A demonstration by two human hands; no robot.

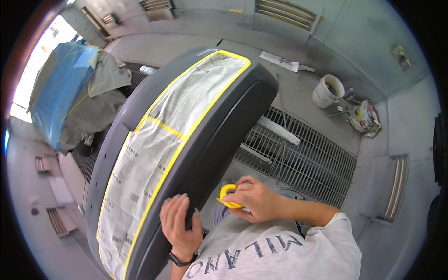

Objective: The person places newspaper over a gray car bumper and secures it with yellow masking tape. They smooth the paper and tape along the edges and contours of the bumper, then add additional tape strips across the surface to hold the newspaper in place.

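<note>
Before me stands a dark grey car bumper cover (pixel 206 154). Printed masking paper (pixel 140 168) covers its long middle panel, edged with yellow masking tape (pixel 160 183). A strip of the same tape crosses the paper where two sheets meet. My left hand (pixel 180 222), with a black band on the wrist, is at the bumper's near edge, palm towards it; whether it presses there I cannot tell. It holds nothing, thumb apart from the fingers. To the right of the bumper, my right hand (pixel 253 199) grips a roll of yellow masking tape (pixel 226 191), its loose end sticking out.
A covered vehicle (pixel 101 115) with blue plastic sheeting (pixel 63 94) stands at the left. Metal floor grating (pixel 315 161) lies right of the bumper, with a pale bar (pixel 280 130) on it. A white bucket (pixel 327 91) and a crumpled bag (pixel 365 119) stand by the wall.
</note>
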